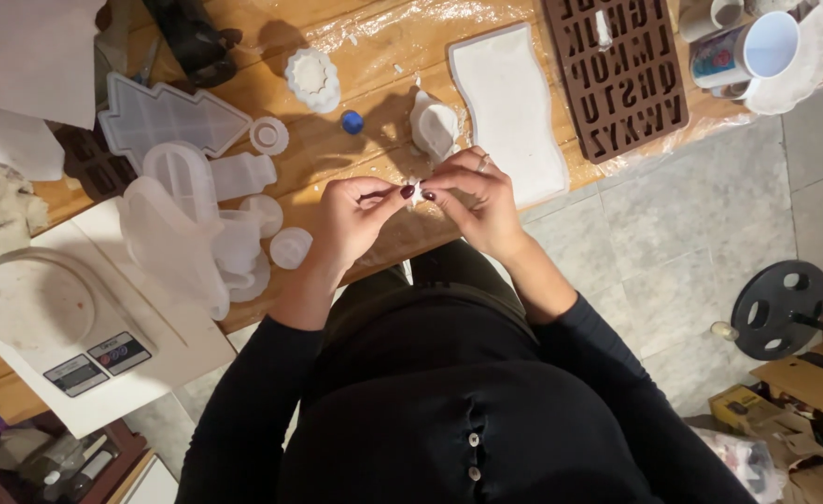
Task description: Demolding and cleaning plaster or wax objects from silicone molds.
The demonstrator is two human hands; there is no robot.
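The small white piece (415, 186) pinched between the two hands is mostly hidden by fingertips, so its shape and long axis cannot be told. The left hand (351, 222) and right hand (475, 201) both have fingers closed narrowly on it, above the wooden surface (365, 56) edge. Beside them lie a wavy white silicone mould (509, 107) and a brown rubbery letter mould (621, 70).

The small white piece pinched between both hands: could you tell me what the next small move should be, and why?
Probably keep peeling it gently apart. Both the left hand and the right hand pinch the small white piece at their fingertips above the table edge; it is too small to tell more.
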